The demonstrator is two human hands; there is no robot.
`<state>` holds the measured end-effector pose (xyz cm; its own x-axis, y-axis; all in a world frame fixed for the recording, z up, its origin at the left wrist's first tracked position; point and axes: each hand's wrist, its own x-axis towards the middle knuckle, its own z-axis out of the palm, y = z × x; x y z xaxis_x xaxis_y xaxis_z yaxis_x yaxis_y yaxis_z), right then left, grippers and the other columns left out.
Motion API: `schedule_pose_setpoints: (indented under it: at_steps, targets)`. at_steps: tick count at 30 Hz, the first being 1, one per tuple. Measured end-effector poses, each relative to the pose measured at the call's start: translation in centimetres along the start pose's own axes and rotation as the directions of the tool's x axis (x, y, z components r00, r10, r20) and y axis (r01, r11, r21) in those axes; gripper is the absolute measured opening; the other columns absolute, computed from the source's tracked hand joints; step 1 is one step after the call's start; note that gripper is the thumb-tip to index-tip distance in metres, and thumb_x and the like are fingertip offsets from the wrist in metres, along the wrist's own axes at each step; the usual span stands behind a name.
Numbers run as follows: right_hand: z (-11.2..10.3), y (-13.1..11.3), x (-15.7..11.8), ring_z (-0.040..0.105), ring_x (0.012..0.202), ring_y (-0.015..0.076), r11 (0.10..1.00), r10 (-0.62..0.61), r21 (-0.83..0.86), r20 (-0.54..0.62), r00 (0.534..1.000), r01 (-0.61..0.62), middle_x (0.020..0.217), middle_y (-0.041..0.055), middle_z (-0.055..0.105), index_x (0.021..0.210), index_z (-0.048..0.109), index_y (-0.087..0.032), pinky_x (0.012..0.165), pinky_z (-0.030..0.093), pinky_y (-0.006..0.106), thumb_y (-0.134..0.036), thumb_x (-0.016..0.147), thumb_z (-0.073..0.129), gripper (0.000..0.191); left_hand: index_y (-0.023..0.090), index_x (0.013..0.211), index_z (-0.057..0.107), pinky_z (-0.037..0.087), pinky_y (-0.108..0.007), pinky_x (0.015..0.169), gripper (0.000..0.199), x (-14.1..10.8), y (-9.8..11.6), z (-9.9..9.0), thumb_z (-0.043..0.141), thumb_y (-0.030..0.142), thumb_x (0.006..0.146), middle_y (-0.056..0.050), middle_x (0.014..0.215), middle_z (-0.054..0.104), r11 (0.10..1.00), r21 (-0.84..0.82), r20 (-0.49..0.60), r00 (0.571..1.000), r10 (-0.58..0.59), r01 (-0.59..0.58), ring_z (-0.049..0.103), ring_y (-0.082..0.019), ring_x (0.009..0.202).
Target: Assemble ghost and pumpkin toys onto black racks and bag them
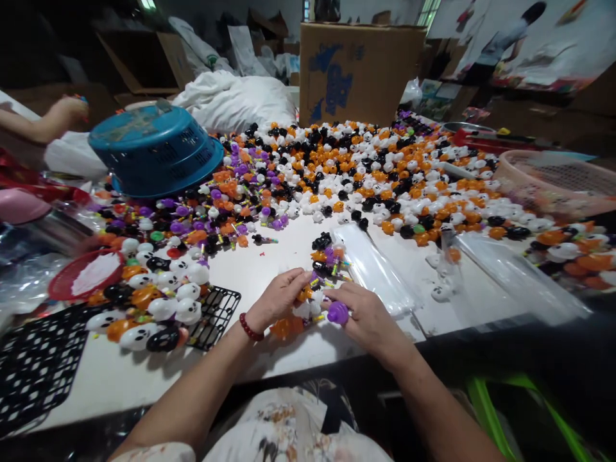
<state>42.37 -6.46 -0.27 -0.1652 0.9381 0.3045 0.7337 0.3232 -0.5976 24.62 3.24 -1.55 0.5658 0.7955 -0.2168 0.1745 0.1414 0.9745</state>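
My left hand [282, 296], with a red bead bracelet at the wrist, is closed at the left side of a small cluster of orange, black, white and purple toys [317, 260]. What its fingertips pinch is too small to name. My right hand [363, 314] is closed around a purple toy [337, 312], whose rounded end sticks out between the fingers. Below the hands an orange toy [287, 328] lies near the table's front edge. A stack of clear plastic bags [378, 273] lies just right of the cluster.
A large heap of small toys [356, 160] covers the back of the white table [240, 263]. Left are a blue basket [154, 151], a red bowl [91, 276] and black grids [38, 359]. Right is a pink basket [553, 186]. A person's hand [70, 115] shows far left; another person [503, 48] is behind.
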Motion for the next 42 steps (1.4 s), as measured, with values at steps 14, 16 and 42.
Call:
schedule_pose_setpoints:
  at_steps: [14,16,42]
  targets:
    - [2.7,-0.5,0.3,0.057,0.068,0.015,0.935,0.178,0.307,0.022,0.984,-0.176,0.073,0.0013,0.065,0.073,0.066,-0.02,0.064,0.042,0.027,-0.031,0.094,0.052,0.027,0.021,0.057,0.039,0.028,-0.029,0.057,0.044,0.6,-1.8,1.3,0.041,0.049,0.091,0.001,0.058,0.044,0.962,0.266,-0.11,0.989,0.097,-0.064,0.038,-0.015,0.059]
    - [3.2,0.0,0.5,0.055,0.065,0.0144,0.944,0.159,0.289,0.025,0.987,-0.16,0.069,0.0005,0.062,0.068,0.061,-0.02,0.061,0.04,0.027,-0.03,0.096,0.049,0.032,0.022,0.056,0.04,0.027,-0.029,0.057,0.046,1.1,-1.9,1.1,0.042,0.051,0.091,0.0,0.057,0.045,0.966,0.253,-0.107,0.991,0.077,-0.047,0.038,-0.016,0.059]
    - [2.9,2.3,0.5,0.063,0.11,0.0241,0.756,0.509,0.5,-0.045,0.859,-0.422,0.121,0.0088,0.067,0.135,0.051,-0.022,0.095,0.05,0.036,-0.042,0.094,0.054,0.046,0.014,0.115,0.06,0.043,-0.049,0.101,0.033,22.4,0.8,-7.6,0.062,0.035,0.09,-0.012,0.126,0.057,0.662,0.741,-0.292,0.941,0.169,0.111,0.054,-0.026,0.117]
